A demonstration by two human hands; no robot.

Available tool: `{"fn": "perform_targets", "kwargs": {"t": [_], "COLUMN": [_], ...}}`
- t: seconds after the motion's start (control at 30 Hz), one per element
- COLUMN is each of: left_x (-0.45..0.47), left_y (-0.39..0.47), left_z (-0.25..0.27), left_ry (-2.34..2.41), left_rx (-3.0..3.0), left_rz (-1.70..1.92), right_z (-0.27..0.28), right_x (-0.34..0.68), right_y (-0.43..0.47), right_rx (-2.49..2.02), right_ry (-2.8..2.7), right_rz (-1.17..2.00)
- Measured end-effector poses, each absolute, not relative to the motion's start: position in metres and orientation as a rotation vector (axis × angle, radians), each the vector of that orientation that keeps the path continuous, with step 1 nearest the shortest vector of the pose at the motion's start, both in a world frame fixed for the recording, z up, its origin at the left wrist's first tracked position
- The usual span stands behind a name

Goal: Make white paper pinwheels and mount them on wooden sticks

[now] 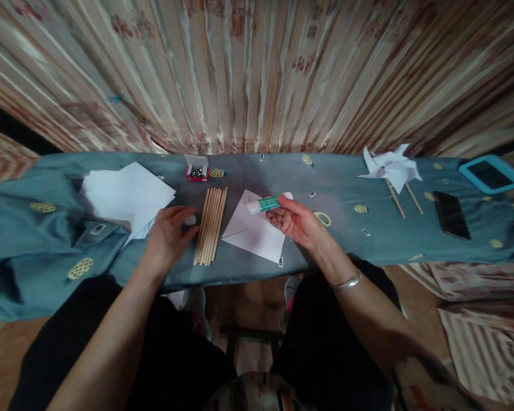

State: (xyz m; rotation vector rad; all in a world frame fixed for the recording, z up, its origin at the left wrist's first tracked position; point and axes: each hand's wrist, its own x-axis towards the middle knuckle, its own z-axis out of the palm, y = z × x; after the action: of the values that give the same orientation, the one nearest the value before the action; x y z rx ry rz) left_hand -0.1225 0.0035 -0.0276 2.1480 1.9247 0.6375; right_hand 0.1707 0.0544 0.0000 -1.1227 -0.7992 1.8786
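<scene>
My right hand (297, 224) grips a glue stick (263, 204) with a green label and white ends, held nearly level above a square of white paper (257, 234). Creases or cuts run in from the paper's corners. Left of a row of wooden sticks (211, 225), my left hand (171, 235) has its thumb and fingers curled around a small white cap (190, 219). Whether the cap touches the cloth, I cannot tell. Behind that hand lies a stack of white paper (131, 191).
A small red box (197, 171) of metal pins stands open behind the sticks. Right of the paper lies a yellow ring (323, 219). Farther right are white paper pinwheels (392, 166) on sticks, a dark phone (452, 214) and a blue-framed tablet (492, 173). A green-grey cloth (338, 245) covers the table.
</scene>
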Motion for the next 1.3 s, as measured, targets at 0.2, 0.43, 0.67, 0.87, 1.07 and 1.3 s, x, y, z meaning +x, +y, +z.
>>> {"fn": "perform_targets", "kwargs": {"t": [0.2,0.43,0.67,0.87,1.07,1.3], "left_x": [-0.116,-0.076,-0.062,-0.062,-0.063,-0.065], "left_y": [0.001,-0.002,-0.003,-0.004,-0.004,-0.004], "left_z": [-0.016,0.002,0.000,-0.004,-0.005,-0.007], "left_ry": [1.935,1.330,1.193,1.235,1.221,1.267], "left_rx": [1.833,0.889,0.798,0.833,0.838,0.915], "left_rz": [0.845,1.332,1.292,1.248,1.237,1.224], "right_z": [0.007,0.005,-0.001,-0.004,-0.010,-0.009], "right_x": [0.161,0.155,0.154,0.155,0.156,0.155], "right_y": [0.051,0.044,0.041,0.042,0.044,0.044], "right_rx": [-1.089,-0.936,-0.920,-0.925,-0.904,-0.918], "right_ry": [-0.729,-0.720,-0.836,-0.860,-0.869,-0.897], "right_rz": [1.912,1.999,1.998,2.002,2.029,2.029]}}
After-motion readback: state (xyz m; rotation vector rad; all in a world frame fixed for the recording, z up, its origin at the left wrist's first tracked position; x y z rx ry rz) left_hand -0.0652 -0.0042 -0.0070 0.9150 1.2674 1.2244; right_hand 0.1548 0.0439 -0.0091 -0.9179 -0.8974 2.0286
